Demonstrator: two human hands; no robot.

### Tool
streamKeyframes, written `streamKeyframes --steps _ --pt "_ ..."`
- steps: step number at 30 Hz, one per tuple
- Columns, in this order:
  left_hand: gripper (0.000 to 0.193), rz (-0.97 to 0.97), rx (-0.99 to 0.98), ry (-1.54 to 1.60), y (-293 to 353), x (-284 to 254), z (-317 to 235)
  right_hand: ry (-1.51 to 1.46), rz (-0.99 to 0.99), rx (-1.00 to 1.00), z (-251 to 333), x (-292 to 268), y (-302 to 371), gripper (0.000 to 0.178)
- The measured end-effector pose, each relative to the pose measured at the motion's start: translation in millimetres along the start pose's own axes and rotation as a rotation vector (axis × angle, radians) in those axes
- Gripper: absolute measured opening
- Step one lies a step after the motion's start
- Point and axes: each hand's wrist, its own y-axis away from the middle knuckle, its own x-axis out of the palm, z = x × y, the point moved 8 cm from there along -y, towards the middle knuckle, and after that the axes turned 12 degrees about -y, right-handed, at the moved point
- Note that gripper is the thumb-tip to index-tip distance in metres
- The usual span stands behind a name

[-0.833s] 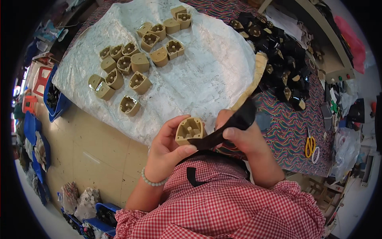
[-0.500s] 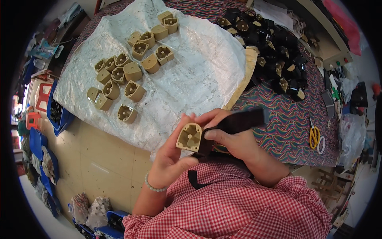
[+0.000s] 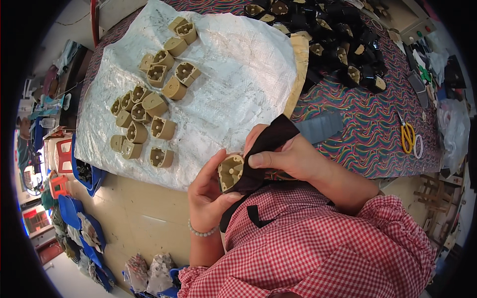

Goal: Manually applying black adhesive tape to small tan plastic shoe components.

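Observation:
Between my hands is a beige plastic shoe heel (image 3: 230, 174), its hollow, ribbed end facing up. My left hand (image 3: 207, 185) grips the heel from the left, fingers along its far side and thumb near its lower edge. A black covering strip (image 3: 271, 136) lies against the heel's right side. My right hand (image 3: 294, 158) pinches that strip, thumb on top, and presses it beside the heel. Beyond this hand a grey-blue shiny strip (image 3: 322, 127) lies over the table; whether it joins the black one I cannot tell.
Several bare beige heels (image 3: 155, 105) stand on a white woven sheet (image 3: 233, 69). Black-covered heels (image 3: 343, 49) are piled at the far right. Yellow-handled scissors (image 3: 408, 136) and a white ring (image 3: 418, 146) lie on the patterned tablecloth (image 3: 367, 116). Blue bins (image 3: 92, 186) stand at the left.
The heel has tilted in my left hand. The black strip, which stretched out to the right, now rises in a fold over my right hand. The whole view has shifted a little.

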Motion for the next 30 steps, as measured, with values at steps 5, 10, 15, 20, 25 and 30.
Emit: streamKeyframes --steps 5,10,15,20,25,30 --pt "0.087 -0.266 0.041 0.001 -5 15 -10 0.282 0.012 -0.202 18 12 9 0.014" --pt "0.087 -0.185 0.122 -0.26 -5 18 -10 0.265 0.048 -0.118 12 8 12 0.015" --pt "0.084 0.088 0.093 -0.183 -7 26 -15 0.372 0.211 -0.2 15 13 9 0.012" --pt "0.108 -0.083 0.173 -0.164 -13 16 -21 0.074 0.13 -0.046 4 15 8 0.015" --pt "0.102 -0.228 -0.124 -0.082 -6 12 10 0.691 0.169 -0.515 30 26 16 0.019" --pt "0.078 -0.207 -0.057 -0.181 -10 6 4 0.279 0.041 -0.265 14 11 15 0.013"
